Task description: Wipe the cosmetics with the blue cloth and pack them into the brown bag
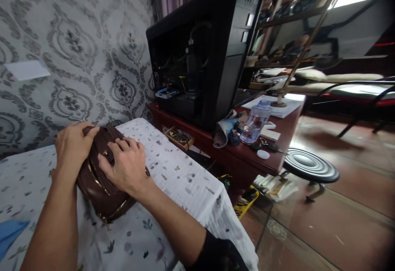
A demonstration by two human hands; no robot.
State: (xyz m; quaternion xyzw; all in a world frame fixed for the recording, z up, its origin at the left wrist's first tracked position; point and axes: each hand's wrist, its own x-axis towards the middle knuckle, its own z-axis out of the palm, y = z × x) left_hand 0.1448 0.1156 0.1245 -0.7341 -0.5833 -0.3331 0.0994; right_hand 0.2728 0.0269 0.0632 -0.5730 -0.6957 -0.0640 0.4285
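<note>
A dark brown leather bag (98, 188) with gold zips lies on a table covered by a white patterned cloth (182, 176). My left hand (71, 147) grips the bag's far top end, fingers curled over it. My right hand (125, 166) rests on the bag's upper side, its fingertips pinched at a small gold zip pull near the top. Both forearms reach in from the lower edge of the view.
A wallpapered wall runs along the left. Right of the cloth stands a red-brown desk (271, 156) with an open black computer case (206, 53), a water bottle (255, 122) and small clutter. A round black stool (310, 166) stands on the tiled floor.
</note>
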